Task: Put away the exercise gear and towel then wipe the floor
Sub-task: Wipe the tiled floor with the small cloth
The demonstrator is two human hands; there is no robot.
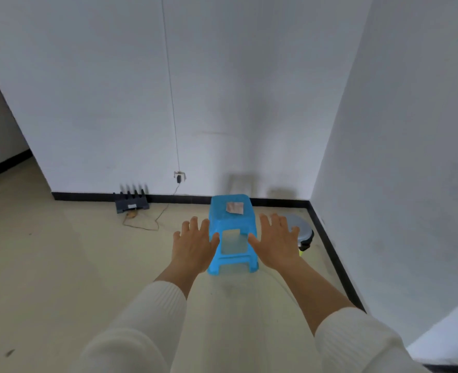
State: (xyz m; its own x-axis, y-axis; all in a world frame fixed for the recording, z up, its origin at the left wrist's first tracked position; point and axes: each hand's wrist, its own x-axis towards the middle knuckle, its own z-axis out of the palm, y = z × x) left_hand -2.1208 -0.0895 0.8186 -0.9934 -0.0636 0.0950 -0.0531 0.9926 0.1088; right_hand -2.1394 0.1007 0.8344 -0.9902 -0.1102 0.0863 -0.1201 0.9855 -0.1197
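Two white sleeves (142,327) fill the bottom of the view. From them the left hand (195,243) and the right hand (275,240) reach forward, palms down.

The task's thing within reach is a small folded cloth (234,207), probably the towel. It lies loose on the seat of a blue stool (222,222), just beyond the fingers (193,224) and between the two sets. No exercise gear shows, and the floor (61,265) looks not yet wiped.

The nearest risk is to that cloth. If the stool is taken by its sides and tilted, the cloth would likely slide off onto the floor. The stool looks like light plastic, so an uneven push could skid or tip it toward the corner. Just beyond the right fingers a grey round object (301,226) sits near the black skirting (330,251), and a wide sweep could knock it. Well to the left of the left fingers stands a dark router (131,201), with a thin cable (152,224) trailing over the floor. Wiping there could snag the cable and drag the router.

Both sets of fingers are straight and spread wide, and they grip nothing. Each thumb overlaps a side edge of the stool, but whether it touches or hovers short of it cannot be told.
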